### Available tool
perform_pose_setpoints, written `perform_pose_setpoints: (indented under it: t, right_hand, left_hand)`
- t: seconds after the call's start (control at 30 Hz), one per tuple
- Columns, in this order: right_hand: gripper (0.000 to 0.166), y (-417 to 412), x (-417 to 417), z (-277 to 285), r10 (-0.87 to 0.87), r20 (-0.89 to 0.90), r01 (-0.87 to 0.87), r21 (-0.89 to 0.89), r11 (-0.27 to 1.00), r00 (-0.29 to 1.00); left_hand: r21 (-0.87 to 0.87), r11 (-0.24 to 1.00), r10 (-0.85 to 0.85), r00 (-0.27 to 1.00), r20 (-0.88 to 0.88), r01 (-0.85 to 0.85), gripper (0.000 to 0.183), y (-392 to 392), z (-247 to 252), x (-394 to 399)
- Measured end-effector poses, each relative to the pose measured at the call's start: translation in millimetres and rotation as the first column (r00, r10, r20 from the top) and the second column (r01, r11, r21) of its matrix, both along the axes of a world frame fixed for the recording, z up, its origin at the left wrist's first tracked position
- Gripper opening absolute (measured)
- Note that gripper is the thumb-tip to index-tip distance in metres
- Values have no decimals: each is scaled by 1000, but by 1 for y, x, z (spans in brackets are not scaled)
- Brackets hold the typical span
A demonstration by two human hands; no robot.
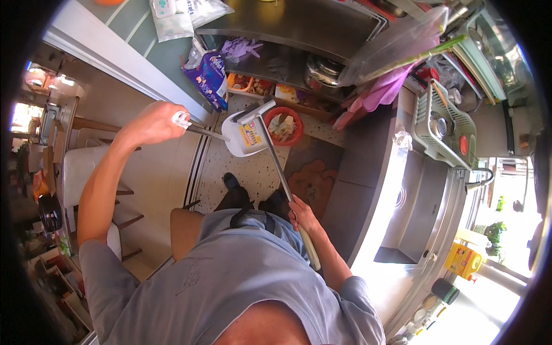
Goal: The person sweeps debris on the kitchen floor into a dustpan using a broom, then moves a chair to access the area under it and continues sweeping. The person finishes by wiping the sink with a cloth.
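Note:
My left hand [161,123] is closed around the upper end of the handle of a white dustpan [241,136], whose pan hangs over the speckled floor. In my right hand [302,214] is the long metal and cream handle of a broom or floor scraper [257,111]. Its wide head lies across the far part of the dustpan, close to a bin. That red-lined waste bin [282,126] stands just right of the dustpan and holds crumpled pale waste. Whether the head touches the pan cannot be told.
Ahead is a metal shelf unit [276,64] with a pot and food trays; a purple bag [207,82] hangs at its left. A patterned mat [312,177] lies right of my feet. Right stand a sink [407,207] and dish rack [444,125]. Chairs [86,177] are at left.

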State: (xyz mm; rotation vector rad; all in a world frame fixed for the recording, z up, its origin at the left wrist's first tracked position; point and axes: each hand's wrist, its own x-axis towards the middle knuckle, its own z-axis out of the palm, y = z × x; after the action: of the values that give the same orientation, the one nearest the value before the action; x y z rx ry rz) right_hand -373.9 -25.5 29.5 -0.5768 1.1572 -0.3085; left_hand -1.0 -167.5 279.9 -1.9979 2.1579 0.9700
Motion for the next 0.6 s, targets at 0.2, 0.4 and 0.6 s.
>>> perform_pose_setpoints:
  t: [0.2,0.4,0.6]
  right_hand:
    - [53,16,-13,-22,145,-289,-185,-116,976,946]
    - [52,41,-45,11,46,-317,-69,-62,996,947]
    - [47,34,-32,17,-103,-103,100,-36,994,989]
  left_hand:
    - [-96,995,8,999,44,-3,21,-12,-1,-26]
    - [-30,999,-26,992,124,30,21,-20,2,-46]
    - [-67,984,-154,975,159,167,23,-33,-10,-48]
